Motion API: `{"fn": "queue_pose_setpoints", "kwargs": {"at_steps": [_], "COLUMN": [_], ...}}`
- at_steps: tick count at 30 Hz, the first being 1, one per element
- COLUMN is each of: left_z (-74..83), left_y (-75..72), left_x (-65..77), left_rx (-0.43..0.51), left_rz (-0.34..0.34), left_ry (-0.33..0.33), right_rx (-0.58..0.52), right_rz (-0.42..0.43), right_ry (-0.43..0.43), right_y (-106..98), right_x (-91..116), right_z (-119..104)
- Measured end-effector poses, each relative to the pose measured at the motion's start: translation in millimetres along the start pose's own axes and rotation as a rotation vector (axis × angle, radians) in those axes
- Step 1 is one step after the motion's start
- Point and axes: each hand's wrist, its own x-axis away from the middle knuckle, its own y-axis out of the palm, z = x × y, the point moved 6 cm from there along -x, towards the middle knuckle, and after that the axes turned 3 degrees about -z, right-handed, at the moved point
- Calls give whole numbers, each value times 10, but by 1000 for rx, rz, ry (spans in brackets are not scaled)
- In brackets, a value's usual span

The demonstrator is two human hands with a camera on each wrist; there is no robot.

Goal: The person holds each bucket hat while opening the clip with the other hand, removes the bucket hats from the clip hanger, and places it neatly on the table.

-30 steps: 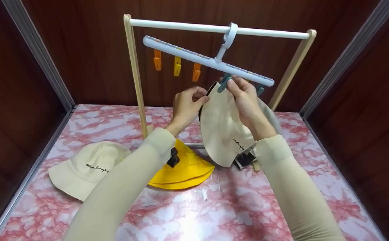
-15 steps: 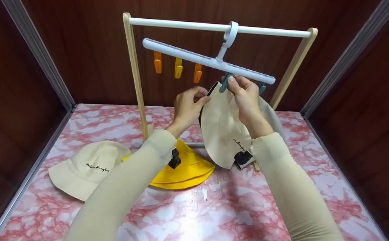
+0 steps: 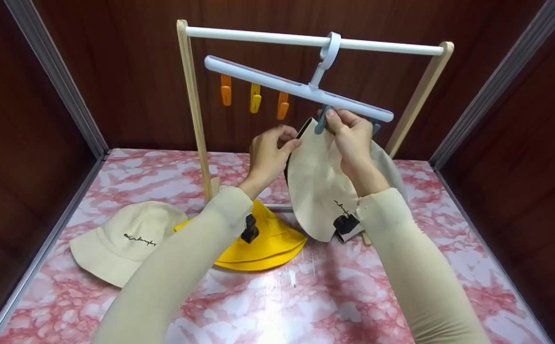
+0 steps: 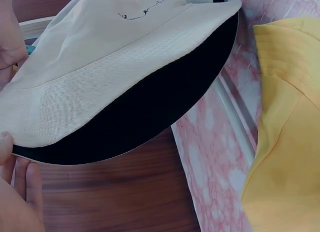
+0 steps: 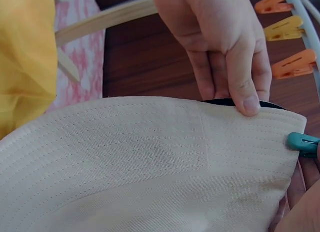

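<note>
While left hand (image 3: pixel 269 152) pinches hat (image 3: pixel 314 184), right hand (image 3: pixel 355 141) clip (image 5: pixel 301 143), walls (image 3: pixel 516 129) flank seemingly marble table (image 3: pixel 378 298).

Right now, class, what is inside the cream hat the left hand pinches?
In the left wrist view, the cream hat shows a black inner face past its pale brim. That brim hides the deeper inside, which cannot be seen.

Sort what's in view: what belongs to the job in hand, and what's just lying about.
In the job:
held cream hat
left hand, pinching its brim
right hand
teal clip it pinches, at the brim
hanger
rack

Lying about, apparently:
second cream hat, on the table
yellow hat, on the table
two orange clips, yellow clip between, holding nothing
</note>
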Motion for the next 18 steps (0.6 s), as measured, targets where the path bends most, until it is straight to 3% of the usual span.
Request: {"fn": "queue_pose_setpoints", "kwargs": {"at_steps": [18], "left_z": [-53], "left_y": [10], "left_x": [64], "left_rx": [35], "left_rz": [20], "left_ry": [3], "right_rx": [29], "right_rz": [-15], "right_ry": [11], "right_y": [-5], "right_x": [-16], "right_z": [-4]}}
